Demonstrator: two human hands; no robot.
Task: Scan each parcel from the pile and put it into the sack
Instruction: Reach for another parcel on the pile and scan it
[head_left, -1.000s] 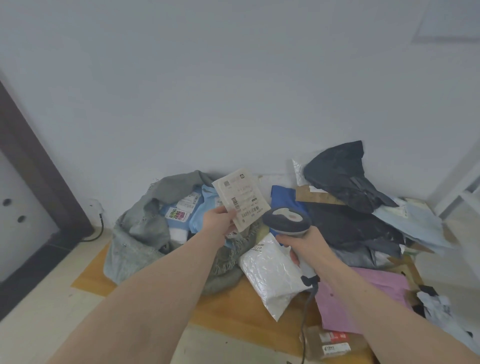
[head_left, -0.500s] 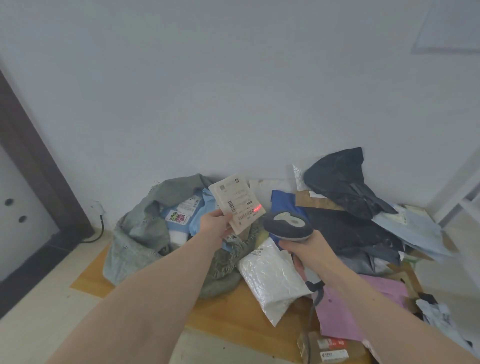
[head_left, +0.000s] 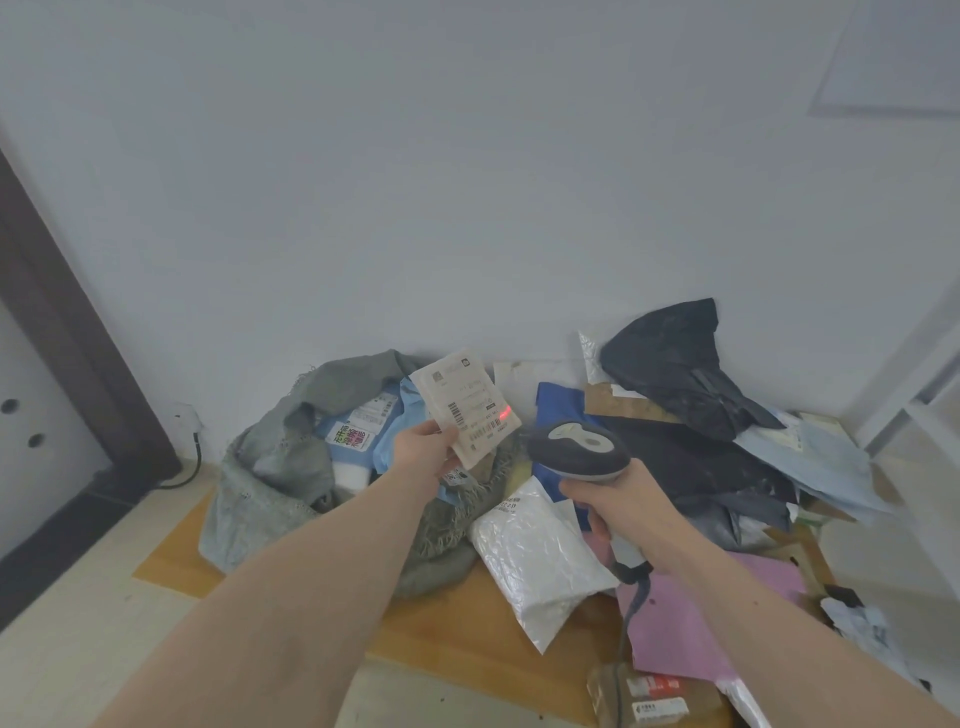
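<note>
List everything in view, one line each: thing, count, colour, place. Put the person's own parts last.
small parcel: one, beige with a label, held up over the sack, red scanner light on its label
scanner: one, dark grey and light grey, right of the small parcel, pointed at it
sack: one, grey, on the floor at left, open, blue parcels inside
white bag: one, crinkled, on the floor right of the sack
pink bag: one, on the floor under the right arm
black bags: several, piled against the wall at right
cardboard box: one, brown, bottom edge
left hand: grips the small parcel
right hand: grips the scanner
</note>
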